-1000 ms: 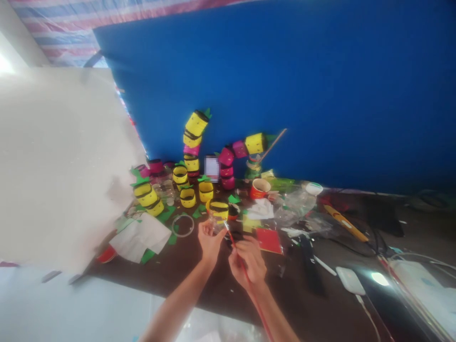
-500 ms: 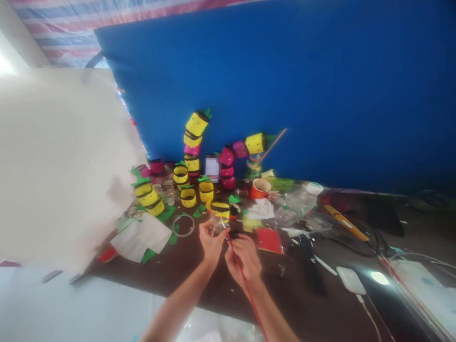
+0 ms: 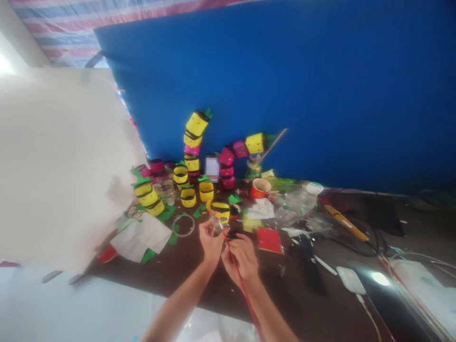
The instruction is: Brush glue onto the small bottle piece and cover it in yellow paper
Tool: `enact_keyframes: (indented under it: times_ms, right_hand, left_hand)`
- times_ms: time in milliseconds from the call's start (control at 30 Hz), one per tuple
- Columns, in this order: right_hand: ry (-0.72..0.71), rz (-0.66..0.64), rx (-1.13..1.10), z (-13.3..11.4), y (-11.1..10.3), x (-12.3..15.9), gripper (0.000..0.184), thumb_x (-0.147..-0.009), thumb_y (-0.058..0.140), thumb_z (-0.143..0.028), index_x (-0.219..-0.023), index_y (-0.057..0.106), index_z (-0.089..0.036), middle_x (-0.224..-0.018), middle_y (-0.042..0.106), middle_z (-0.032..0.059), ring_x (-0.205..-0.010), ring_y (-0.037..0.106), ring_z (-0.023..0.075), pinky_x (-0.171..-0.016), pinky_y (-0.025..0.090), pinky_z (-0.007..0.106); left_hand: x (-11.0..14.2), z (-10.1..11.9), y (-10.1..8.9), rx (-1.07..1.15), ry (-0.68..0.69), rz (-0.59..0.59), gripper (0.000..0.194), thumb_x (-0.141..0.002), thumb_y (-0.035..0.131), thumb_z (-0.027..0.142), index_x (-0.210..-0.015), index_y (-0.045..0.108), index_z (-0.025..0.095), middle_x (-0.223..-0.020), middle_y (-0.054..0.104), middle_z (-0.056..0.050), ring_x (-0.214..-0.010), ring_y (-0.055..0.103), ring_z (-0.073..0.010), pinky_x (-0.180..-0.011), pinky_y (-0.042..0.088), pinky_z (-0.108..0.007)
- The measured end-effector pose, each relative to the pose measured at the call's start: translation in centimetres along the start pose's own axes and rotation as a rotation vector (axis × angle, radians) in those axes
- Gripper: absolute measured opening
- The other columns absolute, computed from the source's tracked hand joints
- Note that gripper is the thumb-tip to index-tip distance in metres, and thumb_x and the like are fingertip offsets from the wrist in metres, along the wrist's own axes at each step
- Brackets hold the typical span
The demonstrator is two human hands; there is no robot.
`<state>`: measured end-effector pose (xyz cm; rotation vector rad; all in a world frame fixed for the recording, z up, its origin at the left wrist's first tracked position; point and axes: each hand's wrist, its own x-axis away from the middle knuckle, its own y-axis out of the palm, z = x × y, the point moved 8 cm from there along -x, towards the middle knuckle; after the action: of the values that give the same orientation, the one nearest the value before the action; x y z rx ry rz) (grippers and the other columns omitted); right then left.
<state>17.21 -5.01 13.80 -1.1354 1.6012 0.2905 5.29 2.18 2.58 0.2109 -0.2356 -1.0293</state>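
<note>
Right hand (image 3: 241, 259): fingers curled around a thin red stick (image 3: 245, 289), low centre of the frame; it looks like a pen-style hold, though blur hides the fingertips.
Red stick, long axis: runs from the lower centre edge of the frame up and slightly left, past the wrist, through the closed fingers, its tip ending just at the gap between the two hands.
Left hand (image 3: 210, 240): just left of and touching the right hand, fingers bunched upward around something small and clear (image 3: 215, 223); I take it for a pinch, but what the piece is I cannot tell.
Key relation: the stick's tip points up-left from the right hand's hold, straight at what the left fingers pinch; the two meet at the centre of the frame, so the left hand is the nearer one to the small piece and the right only reaches it through the stick.
Just beyond the hands: a yellow ring with a black band (image 3: 219, 209) stands right above the left fingers, near but seemingly apart from them.
To the right: a red square card (image 3: 270, 240) lies flat just beside the right hand.
To the left: a clear hoop (image 3: 183, 225) and white paper sheets (image 3: 140, 236) on the dark table (image 3: 199, 270).
Farther back: leaning stacks of yellow and pink rings (image 3: 194, 140) against the blue board (image 3: 320, 85), an orange cup (image 3: 259, 188) near them.
</note>
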Motion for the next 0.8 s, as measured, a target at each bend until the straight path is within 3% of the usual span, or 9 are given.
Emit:
enact_keyframes:
  times_ms: [800]
  right_hand:
    - [-0.023,0.017,0.077,-0.56,-0.68,-0.51,0.021,-0.075,0.058,-0.001,-0.076,0.052,-0.021,-0.070,0.062,-0.0002,-0.066,0.061,0.0133,-0.085,0.052,0.042]
  left_hand:
    - [-0.16,0.02,-0.11,0.015,0.013,0.013,0.051,-0.053,0.084,0.018,-0.091,0.050,0.019,-0.090,0.062,-0.001,-0.087,0.065,-0.0154,-0.083,0.052,-0.032]
